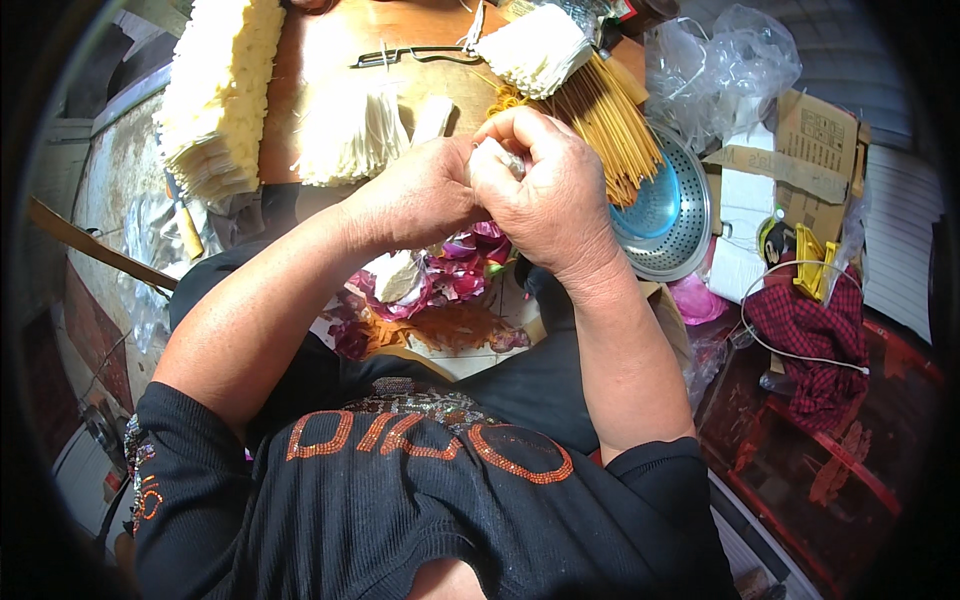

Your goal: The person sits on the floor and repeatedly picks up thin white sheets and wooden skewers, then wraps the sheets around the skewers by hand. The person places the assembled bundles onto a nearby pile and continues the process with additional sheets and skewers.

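My left hand [425, 195] and my right hand [555, 190] meet in front of me, above the table's near edge. Both are closed, their fingertips pressed together around something small and whitish that the fingers mostly hide. Just beyond my left hand lies a bundle of thin white strands [350, 135]. Past my right hand is a bundle of thin yellow-brown sticks [605, 125], with a block of white strands [535, 50] at its far end. Beneath my hands, between my legs, are crumpled magenta pieces [465, 275] and a whitish lump [397, 278].
A tall stack of cream-white layers [220, 90] stands at the table's left. A thin black tool [420, 55] lies on the brown tabletop [310, 60]. On the right are a metal colander [690, 215], a blue basin [655, 205], clear plastic bags [725, 70], cardboard [815, 130] and a checked cloth [815, 330].
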### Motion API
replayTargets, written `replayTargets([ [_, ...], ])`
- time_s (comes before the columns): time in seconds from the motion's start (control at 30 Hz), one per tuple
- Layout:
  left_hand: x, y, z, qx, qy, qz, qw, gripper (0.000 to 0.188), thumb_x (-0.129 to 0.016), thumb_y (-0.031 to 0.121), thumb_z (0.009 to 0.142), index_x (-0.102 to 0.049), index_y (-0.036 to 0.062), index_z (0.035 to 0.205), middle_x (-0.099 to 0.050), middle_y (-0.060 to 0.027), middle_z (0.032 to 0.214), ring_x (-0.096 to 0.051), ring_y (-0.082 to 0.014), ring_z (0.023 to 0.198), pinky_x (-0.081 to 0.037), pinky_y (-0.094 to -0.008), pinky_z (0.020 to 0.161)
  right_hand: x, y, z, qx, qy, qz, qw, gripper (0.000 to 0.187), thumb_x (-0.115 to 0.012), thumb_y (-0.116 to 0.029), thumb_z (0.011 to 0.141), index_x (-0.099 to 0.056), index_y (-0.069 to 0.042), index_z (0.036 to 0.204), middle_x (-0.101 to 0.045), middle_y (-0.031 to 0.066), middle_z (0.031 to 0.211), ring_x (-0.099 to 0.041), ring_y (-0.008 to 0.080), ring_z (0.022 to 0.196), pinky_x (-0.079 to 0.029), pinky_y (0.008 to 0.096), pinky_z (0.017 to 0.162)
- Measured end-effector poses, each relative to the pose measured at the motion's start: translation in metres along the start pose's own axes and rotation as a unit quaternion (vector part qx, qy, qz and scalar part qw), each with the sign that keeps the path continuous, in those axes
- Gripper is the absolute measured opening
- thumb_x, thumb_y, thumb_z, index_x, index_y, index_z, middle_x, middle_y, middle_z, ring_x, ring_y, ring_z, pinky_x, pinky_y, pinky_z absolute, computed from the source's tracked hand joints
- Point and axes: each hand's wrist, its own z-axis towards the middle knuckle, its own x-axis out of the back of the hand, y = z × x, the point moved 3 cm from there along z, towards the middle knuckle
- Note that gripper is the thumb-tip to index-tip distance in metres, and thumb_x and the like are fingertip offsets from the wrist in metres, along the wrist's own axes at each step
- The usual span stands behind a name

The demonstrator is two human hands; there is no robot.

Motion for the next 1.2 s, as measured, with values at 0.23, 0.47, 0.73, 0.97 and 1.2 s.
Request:
replayTargets([
  [0.23, -0.001, -0.002, 0.000, -0.003, -0.001, 0.027, 1.000, 0.024, -0.065, 0.015, 0.084, -0.064, 0.0017, 0.104, -0.070, -0.0108, 0.091, -0.066, -0.0174, 0.087, -0.051, -0.0320, 0.081, -0.002, 0.002, -0.003, -0.015, -0.018, 0.027, 0.999, 0.013, -0.058, -0.014, 0.077, -0.061, -0.002, 0.083, -0.062, 0.0179, 0.076, -0.062, 0.0344, 0.074, -0.051, 0.0426, 0.070],
  [0.47, -0.002, -0.006, 0.002, -0.007, -0.005, 0.041, 0.999, 0.024, -0.065, 0.018, 0.084, -0.064, 0.0032, 0.103, -0.070, -0.0129, 0.090, -0.067, -0.0200, 0.086, -0.051, -0.0330, 0.080, -0.001, 0.003, -0.005, -0.015, -0.020, 0.010, 1.000, 0.014, -0.059, -0.014, 0.078, -0.061, -0.002, 0.085, -0.062, 0.0158, 0.077, -0.062, 0.0299, 0.071, -0.051, 0.0388, 0.067],
  [0.73, -0.004, -0.010, 0.005, -0.018, -0.007, 0.051, 0.999, 0.023, -0.065, 0.019, 0.085, -0.066, 0.0028, 0.101, -0.070, -0.0134, 0.089, -0.067, -0.0206, 0.085, -0.052, -0.0336, 0.079, 0.001, 0.006, -0.006, 0.002, -0.012, -0.018, 1.000, 0.014, -0.060, -0.014, 0.079, -0.063, -0.002, 0.087, -0.063, 0.0125, 0.078, -0.062, 0.0232, 0.068, -0.049, 0.0323, 0.063],
  [0.97, -0.004, -0.011, 0.005, -0.022, -0.017, 0.065, 0.997, 0.022, -0.065, 0.019, 0.085, -0.066, 0.0025, 0.100, -0.070, -0.0131, 0.088, -0.067, -0.0208, 0.084, -0.052, -0.0340, 0.079, 0.002, 0.004, -0.007, -0.020, -0.034, -0.006, 0.999, 0.014, -0.058, -0.016, 0.077, -0.059, -0.004, 0.086, -0.061, 0.0172, 0.079, -0.062, 0.0354, 0.075, -0.051, 0.0435, 0.070],
  [1.2, -0.007, -0.007, 0.005, -0.036, -0.015, 0.058, 0.998, 0.019, -0.064, 0.017, 0.086, -0.066, 0.0020, 0.097, -0.070, -0.0129, 0.085, -0.067, -0.0199, 0.083, -0.052, -0.0340, 0.079, 0.003, 0.005, -0.008, -0.026, -0.039, -0.008, 0.999, 0.015, -0.058, -0.016, 0.078, -0.058, -0.004, 0.087, -0.061, 0.0173, 0.081, -0.062, 0.0354, 0.076, -0.051, 0.0436, 0.071],
])
